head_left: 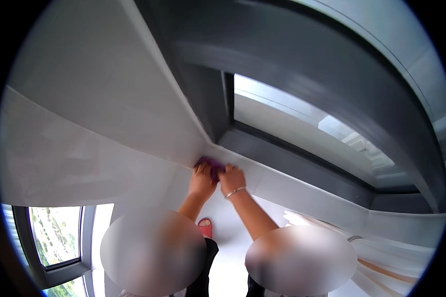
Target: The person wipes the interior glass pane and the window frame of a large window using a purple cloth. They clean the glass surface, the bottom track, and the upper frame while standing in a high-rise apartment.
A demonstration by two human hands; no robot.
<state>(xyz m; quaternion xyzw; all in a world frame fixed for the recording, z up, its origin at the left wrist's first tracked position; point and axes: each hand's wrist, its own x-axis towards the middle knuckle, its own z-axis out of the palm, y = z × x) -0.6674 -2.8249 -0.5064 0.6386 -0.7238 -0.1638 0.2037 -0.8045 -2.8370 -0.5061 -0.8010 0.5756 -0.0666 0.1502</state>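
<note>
Both hands, left hand [201,179] & right hand [231,179], closed on purple cloth [213,165], pressed into white wall [109,99] corner below grey window frame [292,158].

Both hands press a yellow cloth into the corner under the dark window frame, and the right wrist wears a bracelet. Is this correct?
Not quite: the head view shows the cloth is purple, not yellow. The rest holds: the left hand and right hand press it into the corner under the dark window frame, and the bracelet is on the right wrist.
</note>
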